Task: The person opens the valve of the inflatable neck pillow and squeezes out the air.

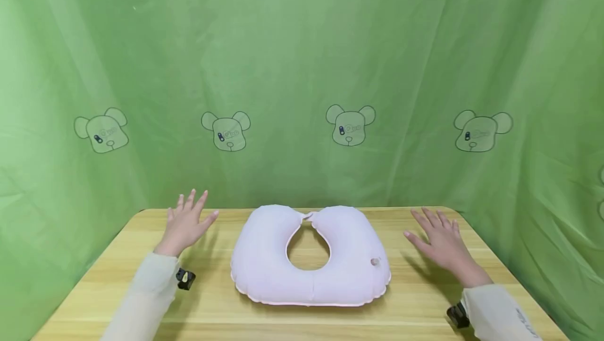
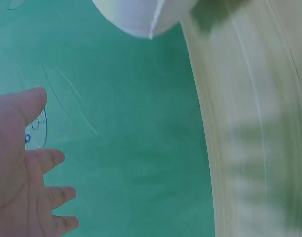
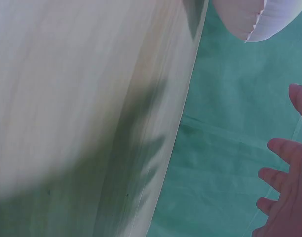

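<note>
A pale pink-white inflated neck pillow (image 1: 269,278) lies on the wooden table, its U-shaped gap facing the back edge. The two ends nearly meet there, with a small tab between them, and a small round valve (image 1: 375,262) shows on its right side. To the left of the pillow, my left hand (image 1: 185,228) hovers over the table with fingers spread and nothing held. My right hand (image 1: 443,244) is held out on the opposite side, fingers also spread, apart from the pillow. Each wrist view catches a rounded end of the pillow (image 2: 146,17) at the top.
The wooden table (image 1: 212,317) ends at a back edge against a green curtain (image 1: 292,68) printed with bear heads, which also hangs along both sides. Dark wrist cameras (image 1: 185,279) sit under both sleeves. Shadows of the hands fall on the tabletop.
</note>
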`<state>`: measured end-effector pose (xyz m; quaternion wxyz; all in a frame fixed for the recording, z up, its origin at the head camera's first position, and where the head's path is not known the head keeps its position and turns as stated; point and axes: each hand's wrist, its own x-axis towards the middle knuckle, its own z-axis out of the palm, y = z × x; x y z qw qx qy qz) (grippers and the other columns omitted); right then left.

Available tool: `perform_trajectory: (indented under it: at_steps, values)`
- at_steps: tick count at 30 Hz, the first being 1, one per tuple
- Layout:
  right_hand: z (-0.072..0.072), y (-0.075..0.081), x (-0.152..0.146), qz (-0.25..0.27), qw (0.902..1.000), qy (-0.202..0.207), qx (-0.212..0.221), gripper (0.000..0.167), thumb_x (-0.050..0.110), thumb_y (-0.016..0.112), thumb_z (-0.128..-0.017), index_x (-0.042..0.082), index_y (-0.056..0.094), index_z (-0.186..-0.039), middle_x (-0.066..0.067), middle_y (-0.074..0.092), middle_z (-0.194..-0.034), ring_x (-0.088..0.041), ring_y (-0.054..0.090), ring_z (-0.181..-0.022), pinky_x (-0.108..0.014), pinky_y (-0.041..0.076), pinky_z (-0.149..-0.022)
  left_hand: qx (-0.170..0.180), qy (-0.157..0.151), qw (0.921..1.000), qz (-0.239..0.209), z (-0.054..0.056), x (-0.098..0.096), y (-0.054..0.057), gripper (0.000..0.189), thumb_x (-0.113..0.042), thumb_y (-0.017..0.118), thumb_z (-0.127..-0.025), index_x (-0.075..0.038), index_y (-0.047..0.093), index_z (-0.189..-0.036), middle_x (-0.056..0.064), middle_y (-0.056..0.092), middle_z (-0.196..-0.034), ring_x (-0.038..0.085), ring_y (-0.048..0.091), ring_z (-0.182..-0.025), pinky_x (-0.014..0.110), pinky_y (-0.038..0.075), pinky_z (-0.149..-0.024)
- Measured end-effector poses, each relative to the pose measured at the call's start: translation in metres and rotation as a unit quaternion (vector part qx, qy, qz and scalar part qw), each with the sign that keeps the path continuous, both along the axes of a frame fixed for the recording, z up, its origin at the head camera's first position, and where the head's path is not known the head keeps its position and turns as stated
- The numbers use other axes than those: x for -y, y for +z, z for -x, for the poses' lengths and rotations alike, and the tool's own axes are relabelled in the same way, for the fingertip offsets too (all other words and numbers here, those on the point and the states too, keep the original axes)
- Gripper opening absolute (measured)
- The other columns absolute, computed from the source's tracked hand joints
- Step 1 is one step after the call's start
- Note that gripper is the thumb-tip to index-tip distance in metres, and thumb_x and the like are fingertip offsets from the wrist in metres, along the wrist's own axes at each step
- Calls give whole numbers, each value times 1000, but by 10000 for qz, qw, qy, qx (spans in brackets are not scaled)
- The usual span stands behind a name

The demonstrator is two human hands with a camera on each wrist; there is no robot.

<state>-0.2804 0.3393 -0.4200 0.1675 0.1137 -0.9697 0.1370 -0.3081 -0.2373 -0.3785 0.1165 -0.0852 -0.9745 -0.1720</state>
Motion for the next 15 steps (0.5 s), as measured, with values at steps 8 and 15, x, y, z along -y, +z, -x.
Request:
perform_trajectory:
  at_steps: [8,15]
  values:
    - [-6,3,5,212,9993,297,-124,68,44,51,-94,5,31,-146,-32,26,-146,-56,15,-132,-72,0,-103,-175,-342,9988,-287,-4,-25,-4,71,-51,42,-96,-7,23,-149,24,11,-154,52,5,-137,70,2,-105]
    - [-9,2,11,466,9973,532,-189,65,40,54,-94,5,33,-145,-30,26,-147,-56,17,-132,-67,-2,-107,-403,-718,9957,-414,-8,-48,-4,68,-45,49,-95,-10,26,-149,21,17,-153,48,11,-139,67,7,-108]
